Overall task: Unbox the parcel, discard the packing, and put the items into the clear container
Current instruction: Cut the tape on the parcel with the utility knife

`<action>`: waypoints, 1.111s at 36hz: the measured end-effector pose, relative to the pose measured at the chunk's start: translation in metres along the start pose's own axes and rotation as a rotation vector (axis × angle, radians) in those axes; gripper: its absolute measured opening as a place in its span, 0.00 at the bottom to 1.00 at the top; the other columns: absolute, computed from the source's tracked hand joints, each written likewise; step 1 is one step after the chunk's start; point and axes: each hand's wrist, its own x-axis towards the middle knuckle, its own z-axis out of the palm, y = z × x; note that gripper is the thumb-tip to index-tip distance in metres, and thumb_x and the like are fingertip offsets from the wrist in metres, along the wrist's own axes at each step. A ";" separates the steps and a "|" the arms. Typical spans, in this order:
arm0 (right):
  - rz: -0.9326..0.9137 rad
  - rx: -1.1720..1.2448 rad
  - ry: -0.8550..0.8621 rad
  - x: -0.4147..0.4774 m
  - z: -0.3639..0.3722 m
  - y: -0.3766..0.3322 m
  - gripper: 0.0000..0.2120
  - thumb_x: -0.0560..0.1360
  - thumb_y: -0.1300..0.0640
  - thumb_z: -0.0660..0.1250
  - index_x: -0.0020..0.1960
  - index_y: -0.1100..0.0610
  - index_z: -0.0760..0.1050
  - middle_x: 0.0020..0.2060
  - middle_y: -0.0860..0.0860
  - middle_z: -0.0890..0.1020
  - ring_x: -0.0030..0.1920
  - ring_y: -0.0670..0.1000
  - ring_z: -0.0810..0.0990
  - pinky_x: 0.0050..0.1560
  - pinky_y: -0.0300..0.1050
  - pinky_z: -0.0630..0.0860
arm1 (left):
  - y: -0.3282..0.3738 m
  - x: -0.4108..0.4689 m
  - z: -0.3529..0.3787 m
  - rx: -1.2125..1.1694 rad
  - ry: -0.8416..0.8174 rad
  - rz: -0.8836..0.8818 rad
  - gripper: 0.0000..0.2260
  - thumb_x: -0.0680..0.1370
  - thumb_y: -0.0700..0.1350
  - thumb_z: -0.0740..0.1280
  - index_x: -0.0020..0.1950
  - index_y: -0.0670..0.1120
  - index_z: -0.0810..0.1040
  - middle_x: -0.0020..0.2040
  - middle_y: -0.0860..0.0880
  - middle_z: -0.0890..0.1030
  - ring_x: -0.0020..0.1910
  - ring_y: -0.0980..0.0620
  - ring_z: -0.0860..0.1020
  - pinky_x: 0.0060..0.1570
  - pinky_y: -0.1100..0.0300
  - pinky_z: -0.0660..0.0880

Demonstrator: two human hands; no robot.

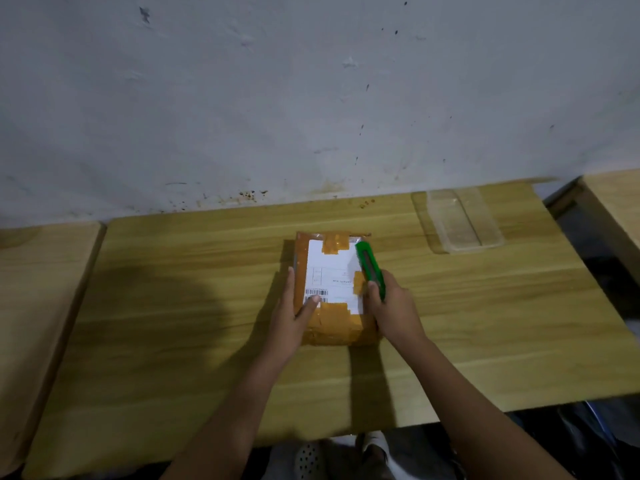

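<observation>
Fingers of right hand curling tight around green utility knife, tip pointing to far right corner of parcel. Left hand lying flat and spread along parcel's left edge, thumb pressing on white label, gripping nothing. Parcel, wrapped in orange tape, sitting mid wooden table. Clear container standing empty, well right of parcel and beyond it, near wall.

Dim, soft, shadowed; bowed edges.
</observation>
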 end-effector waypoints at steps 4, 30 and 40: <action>0.088 0.150 0.074 0.020 -0.005 0.003 0.11 0.77 0.62 0.59 0.59 0.60 0.72 0.40 0.60 0.82 0.37 0.59 0.80 0.37 0.51 0.77 | 0.006 0.036 -0.038 0.260 -0.060 0.085 0.30 0.78 0.53 0.60 0.75 0.53 0.49 0.74 0.52 0.60 0.69 0.52 0.65 0.57 0.59 0.73; -0.044 0.255 -0.279 0.075 -0.036 -0.006 0.21 0.79 0.61 0.58 0.71 0.51 0.64 0.37 0.52 0.77 0.32 0.48 0.71 0.34 0.41 0.71 | 0.018 0.049 -0.006 -0.156 0.463 -0.236 0.24 0.82 0.48 0.50 0.76 0.52 0.45 0.72 0.47 0.65 0.66 0.44 0.69 0.53 0.63 0.64; -0.128 -0.055 -0.219 0.080 -0.039 -0.018 0.21 0.78 0.57 0.60 0.70 0.49 0.65 0.40 0.57 0.81 0.35 0.55 0.78 0.39 0.54 0.80 | 0.021 0.045 -0.004 -0.276 0.433 -0.233 0.24 0.82 0.49 0.48 0.75 0.53 0.42 0.73 0.47 0.63 0.68 0.44 0.67 0.59 0.60 0.66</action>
